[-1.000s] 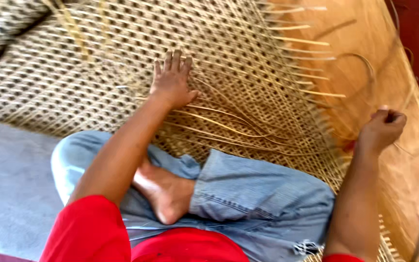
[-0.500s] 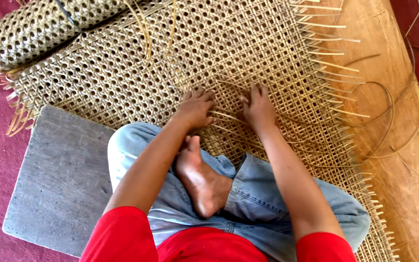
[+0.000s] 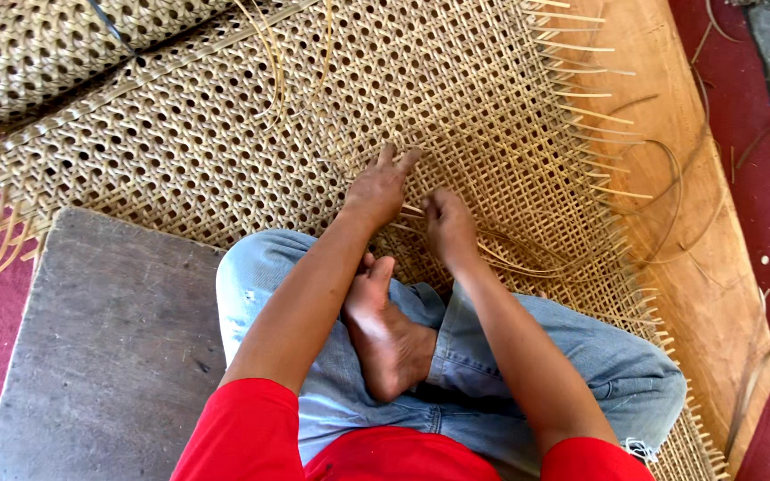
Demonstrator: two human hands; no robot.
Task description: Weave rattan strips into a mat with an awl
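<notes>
Frame centre: left hand (image 3: pixel 378 189) fingers spread flat on cane webbing (image 3: pixel 225 134); right hand (image 3: pixel 447 224) fingers pinch loose cane strand (image 3: pixel 528 258).

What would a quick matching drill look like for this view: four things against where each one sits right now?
Things:
1. left hand
2. right hand
3. rolled cane webbing
4. grey board

Places:
A. top left corner, beyond the flat sheet
B. lower left, beside the person's knee
C. fingers spread flat on the woven cane sheet
D. curled over loose strands near the sheet's near edge

Pairs: 1-C, 2-D, 3-A, 4-B
</notes>
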